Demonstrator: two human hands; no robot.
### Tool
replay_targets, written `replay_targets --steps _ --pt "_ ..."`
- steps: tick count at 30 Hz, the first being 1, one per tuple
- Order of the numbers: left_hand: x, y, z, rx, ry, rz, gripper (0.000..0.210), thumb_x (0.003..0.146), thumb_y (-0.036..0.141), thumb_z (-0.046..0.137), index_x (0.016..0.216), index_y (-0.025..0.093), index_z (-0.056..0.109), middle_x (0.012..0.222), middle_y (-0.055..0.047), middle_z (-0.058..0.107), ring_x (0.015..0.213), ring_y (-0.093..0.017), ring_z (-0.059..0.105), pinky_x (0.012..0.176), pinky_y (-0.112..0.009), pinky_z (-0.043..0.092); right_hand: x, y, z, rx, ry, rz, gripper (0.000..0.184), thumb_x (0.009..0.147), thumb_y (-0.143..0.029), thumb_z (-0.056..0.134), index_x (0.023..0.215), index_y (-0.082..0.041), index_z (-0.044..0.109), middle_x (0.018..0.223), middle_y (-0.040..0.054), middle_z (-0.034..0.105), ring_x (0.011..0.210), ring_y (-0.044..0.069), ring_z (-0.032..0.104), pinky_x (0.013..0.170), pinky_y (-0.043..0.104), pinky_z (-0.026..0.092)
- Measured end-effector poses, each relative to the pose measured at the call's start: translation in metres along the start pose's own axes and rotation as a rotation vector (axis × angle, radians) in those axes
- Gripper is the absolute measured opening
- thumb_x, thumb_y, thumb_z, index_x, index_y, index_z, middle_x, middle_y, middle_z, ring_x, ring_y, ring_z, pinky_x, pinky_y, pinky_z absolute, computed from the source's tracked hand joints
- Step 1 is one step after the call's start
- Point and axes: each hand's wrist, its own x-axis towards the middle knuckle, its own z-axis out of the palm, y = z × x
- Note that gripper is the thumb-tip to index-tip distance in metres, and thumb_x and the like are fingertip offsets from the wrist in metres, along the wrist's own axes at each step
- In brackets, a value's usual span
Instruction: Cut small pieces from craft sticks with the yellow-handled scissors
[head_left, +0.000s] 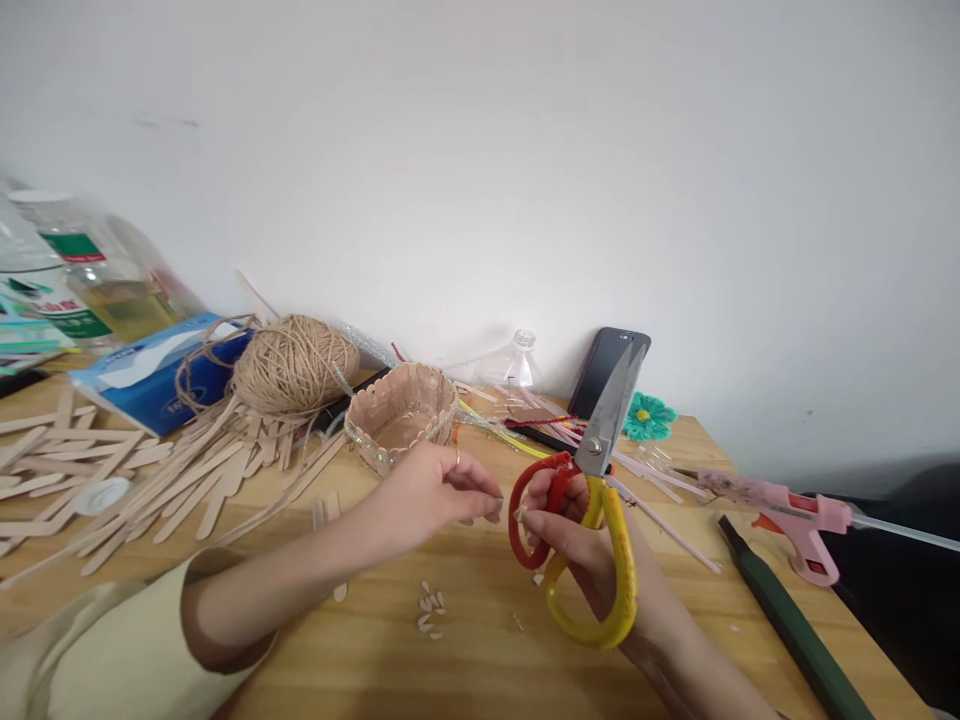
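Note:
My right hand [574, 530] is closed on a pair of scissors [613, 410] with one red and one yellow handle loop; their blades point up. A small pale wooden piece [523, 514] shows between that hand's thumb and fingertip. To the left, my left hand [442, 485] is closed in a pinch, and anything in its fingertips is too small to make out. Just behind it sits a small basket [401, 405] of craft sticks, its edge trimmed with silvery pipe cleaner. Several small pale chips [429, 605] lie on the wooden table [360, 670] below my hands.
Loose craft sticks [191, 480] and a twine ball [292, 362] cover the left, beside a blue tissue pack [161, 375] and bottles [116, 285]. A phone [600, 370] leans on the wall near a green flower [649, 416]. A pink glue gun [787, 510] lies right.

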Motion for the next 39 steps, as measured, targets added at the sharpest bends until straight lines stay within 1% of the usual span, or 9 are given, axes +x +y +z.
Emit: replay_targets --steps 5,9,11,14,18,22,28,35,39 --pt "0.006 -0.017 0.006 0.388 0.045 0.142 0.012 0.072 0.023 0.058 0.072 0.016 0.069 0.073 -0.004 0.071 0.070 -0.020 0.062 0.065 -0.028 0.044 0.003 -0.002 -0.001 -0.045 0.039 -0.001 0.024 0.062 -0.030 0.074 0.074 -0.018 0.057 0.062 -0.0037 0.053 0.050 0.010 0.048 0.048 0.022 0.039" --pt "0.001 -0.017 0.008 0.336 0.131 0.308 0.026 0.083 0.016 0.043 0.093 0.017 0.067 0.087 -0.005 0.070 0.076 -0.016 0.062 0.071 -0.026 0.045 0.004 -0.005 -0.001 -0.114 0.033 0.002 0.023 0.065 -0.028 0.072 0.075 -0.016 0.055 0.060 -0.0040 0.054 0.051 0.009 0.047 0.049 0.022 0.038" --pt "-0.003 -0.013 0.009 0.289 0.167 0.409 0.025 0.085 0.018 0.045 0.097 0.017 0.066 0.092 -0.005 0.068 0.079 -0.015 0.061 0.071 -0.024 0.046 0.004 -0.008 0.000 -0.159 0.023 0.020 0.021 0.065 -0.027 0.070 0.072 -0.016 0.053 0.057 -0.0047 0.052 0.049 0.009 0.047 0.048 0.022 0.036" --pt "-0.007 -0.009 0.010 0.316 0.127 0.549 0.020 0.084 0.021 0.051 0.094 0.017 0.069 0.089 -0.006 0.066 0.079 -0.015 0.060 0.070 -0.024 0.046 0.004 -0.010 0.001 -0.220 0.023 0.047 0.019 0.065 -0.025 0.066 0.070 -0.017 0.050 0.053 -0.0053 0.052 0.047 0.009 0.045 0.045 0.022 0.034" --pt "-0.007 -0.008 0.010 0.350 0.078 0.604 0.021 0.085 0.019 0.050 0.090 0.016 0.070 0.083 -0.007 0.066 0.076 -0.015 0.060 0.070 -0.025 0.046 0.005 -0.007 0.001 -0.190 0.012 0.055 0.017 0.064 -0.023 0.065 0.072 -0.016 0.051 0.053 -0.0053 0.052 0.045 0.009 0.046 0.044 0.022 0.033" --pt "-0.008 -0.005 0.009 0.282 0.124 0.520 0.014 0.080 0.018 0.056 0.080 0.017 0.070 0.081 -0.004 0.067 0.075 -0.014 0.060 0.070 -0.025 0.046 0.006 -0.003 0.000 -0.058 -0.015 0.045 0.018 0.062 -0.019 0.068 0.073 -0.016 0.054 0.061 -0.0031 0.056 0.047 0.009 0.048 0.045 0.022 0.035" --pt "-0.005 -0.001 0.012 0.001 0.104 0.149 0.009 0.071 0.024 0.062 0.074 0.016 0.065 0.075 -0.001 0.067 0.070 -0.014 0.058 0.066 -0.025 0.045 0.002 -0.004 -0.001 -0.065 0.062 0.000 0.021 0.061 -0.023 0.072 0.075 -0.016 0.058 0.069 -0.0011 0.060 0.054 0.010 0.050 0.050 0.023 0.039" --pt "-0.006 0.001 0.016 -0.278 0.049 -0.021 0.012 0.064 0.024 0.066 0.068 0.014 0.060 0.065 0.001 0.059 0.062 -0.011 0.052 0.056 -0.023 0.044 0.000 -0.008 0.003 -0.152 0.099 -0.040 0.024 0.060 -0.026 0.074 0.071 -0.018 0.054 0.059 -0.0039 0.055 0.054 0.011 0.047 0.051 0.023 0.035" --pt "-0.006 0.004 0.015 -0.241 0.050 -0.019 0.011 0.064 0.024 0.065 0.067 0.015 0.060 0.063 0.002 0.058 0.062 -0.012 0.052 0.057 -0.024 0.044 -0.001 -0.014 0.005 -0.268 0.129 -0.048 0.021 0.062 -0.026 0.070 0.070 -0.018 0.053 0.058 -0.0036 0.053 0.053 0.011 0.046 0.051 0.024 0.035"
